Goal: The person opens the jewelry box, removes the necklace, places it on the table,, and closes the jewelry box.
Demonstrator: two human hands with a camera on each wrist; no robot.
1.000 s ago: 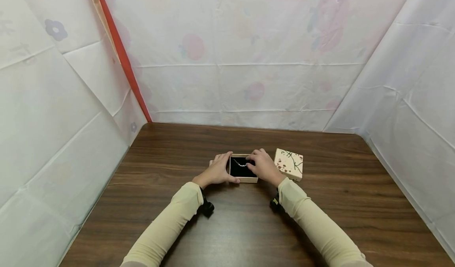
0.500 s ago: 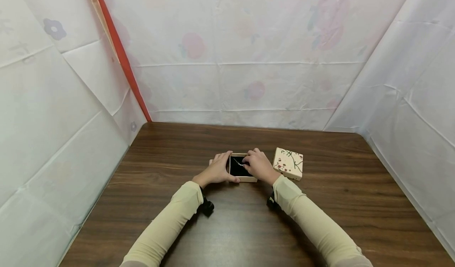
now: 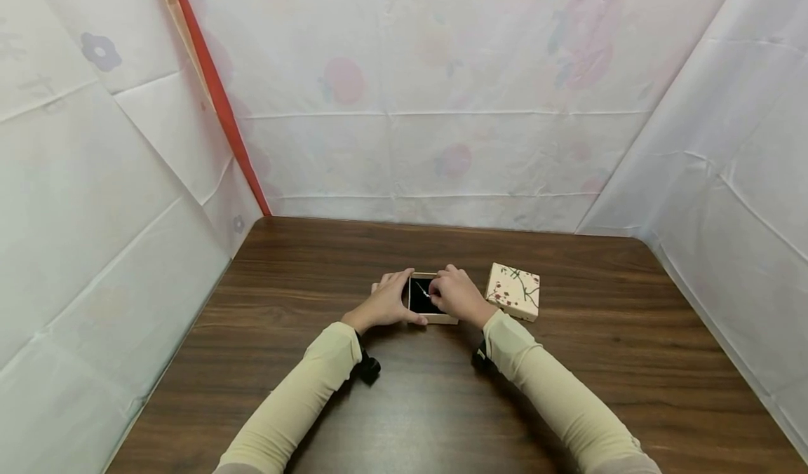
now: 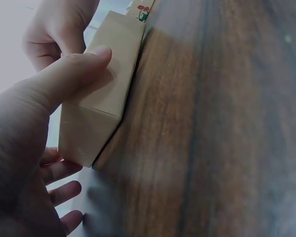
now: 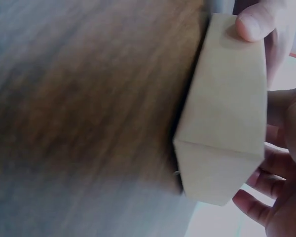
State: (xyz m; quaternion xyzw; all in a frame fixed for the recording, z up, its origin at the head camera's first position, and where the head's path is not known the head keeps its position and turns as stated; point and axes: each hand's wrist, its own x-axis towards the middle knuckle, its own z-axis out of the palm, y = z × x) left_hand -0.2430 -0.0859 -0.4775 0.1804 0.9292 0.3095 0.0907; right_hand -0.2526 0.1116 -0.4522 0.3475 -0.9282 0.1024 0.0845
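A small cream box [image 3: 435, 318] with a black lining [image 3: 419, 304] sits uncovered on the table. A thin silver chain [image 3: 422, 289] lies across that lining, its right part hidden by fingers. My left hand [image 3: 386, 301] grips the box from the left, thumb on the front wall and fingers toward the back corner. In the left wrist view, this thumb lies flat along the box wall [image 4: 113, 89]. Over the right half of the box, my right hand [image 3: 459, 294] has curled fingers and appears to pinch the chain; its fingertips are hidden in both wrist views.
Just right of the box stands a cream lid [image 3: 514, 288] printed with red flowers and dark green branches. A brown wood-grain table [image 3: 416, 404] lies beneath everything. White patterned curtains [image 3: 492, 109] enclose its back and sides, with a red strip [image 3: 221, 102] at the back left.
My right hand has shifted a little left over the box, its fingers drawing together at the chain. The left hand, box and lid stay in place.
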